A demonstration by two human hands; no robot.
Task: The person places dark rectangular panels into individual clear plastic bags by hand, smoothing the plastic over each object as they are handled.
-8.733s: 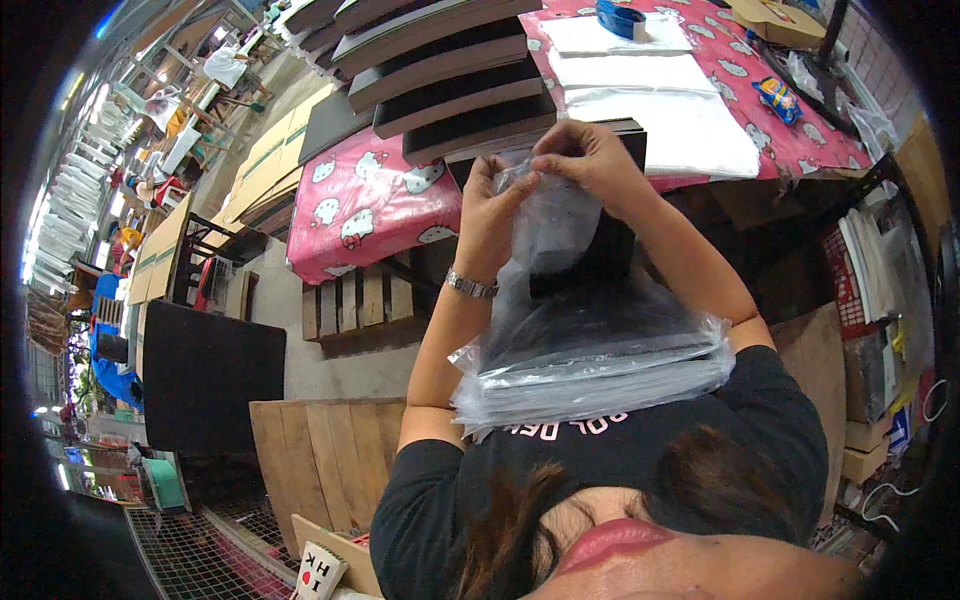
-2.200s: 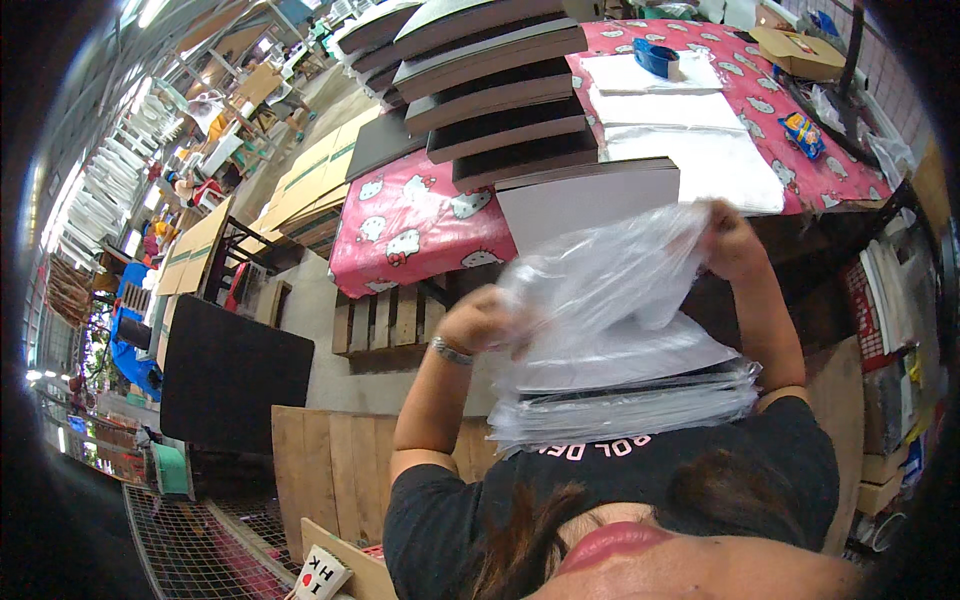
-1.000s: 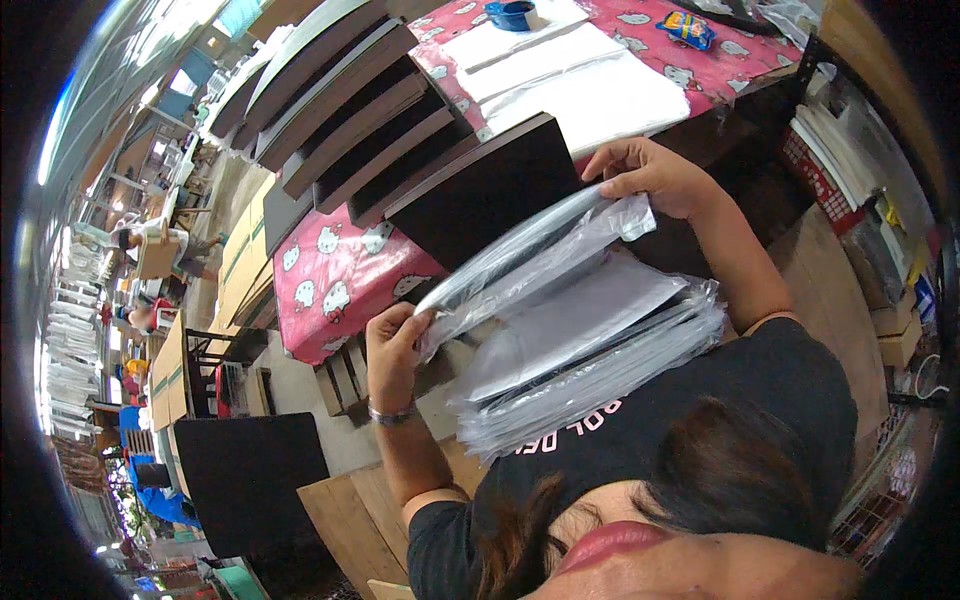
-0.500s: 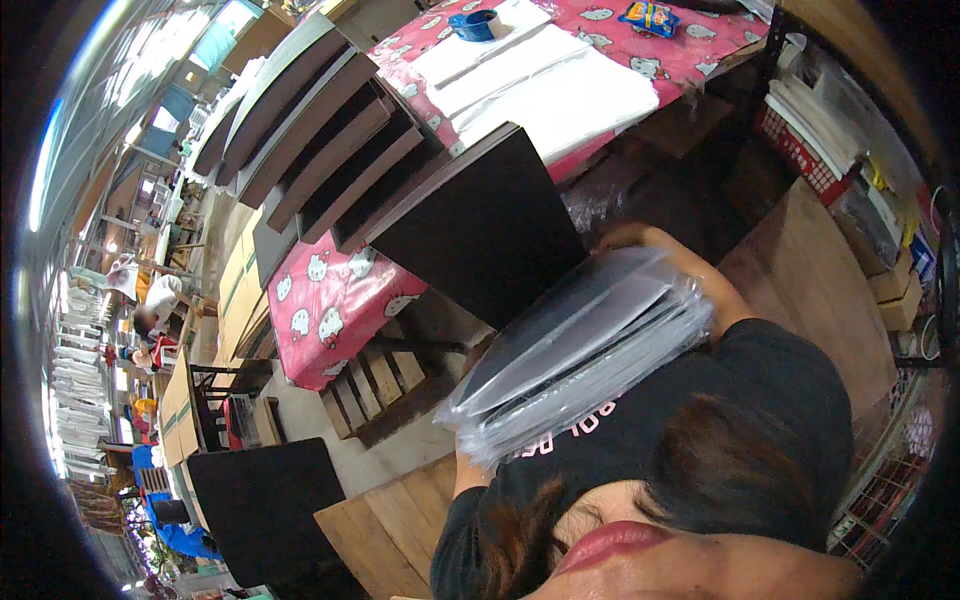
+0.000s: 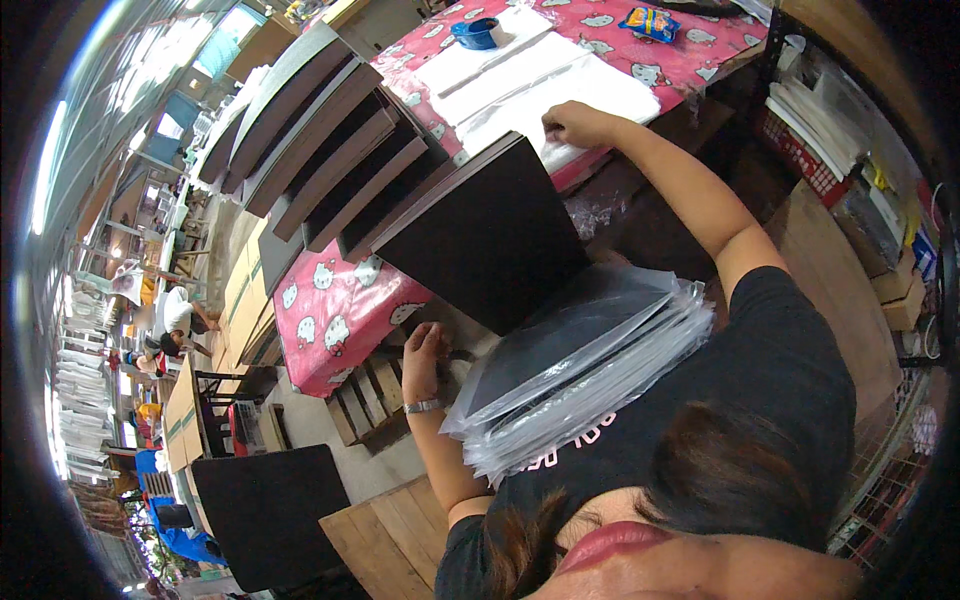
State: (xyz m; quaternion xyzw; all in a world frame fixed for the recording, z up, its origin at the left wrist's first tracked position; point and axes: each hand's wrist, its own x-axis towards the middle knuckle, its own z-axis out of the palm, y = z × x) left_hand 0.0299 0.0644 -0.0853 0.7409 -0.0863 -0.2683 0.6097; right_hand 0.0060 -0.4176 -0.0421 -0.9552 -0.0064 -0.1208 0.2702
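A person's left hand (image 5: 425, 350), fingers loosely curled, rests against one large dark board (image 5: 487, 243) standing on edge; whether it grips is unclear. The right hand (image 5: 572, 124) pinches the top sheet of a white stack (image 5: 560, 85) on a pink patterned table (image 5: 700, 50). One stack of clear bags (image 5: 580, 365) lies against the chest. Five dark boards (image 5: 320, 160) lean behind.

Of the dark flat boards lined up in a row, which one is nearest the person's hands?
The large dark board at the row's near end, just above the bagged stack; the others recede toward upper left.
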